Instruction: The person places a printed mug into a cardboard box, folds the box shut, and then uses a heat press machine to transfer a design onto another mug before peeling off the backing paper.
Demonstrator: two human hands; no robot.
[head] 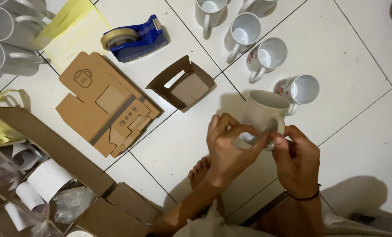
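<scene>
Both hands are closed on a pale mug (265,115), which is held just above the white tiled floor (358,52): the left hand (228,147) is pinched against its lower side, and the right hand (295,163) is gripped at its handle. A row of white mugs (266,55) is laid on the floor just beyond the held mug, with a half-folded cardboard box (182,84) to their left. Farther left, flat cardboard blanks (104,103) and a blue tape dispenser (136,38) are seen on the tiles.
</scene>
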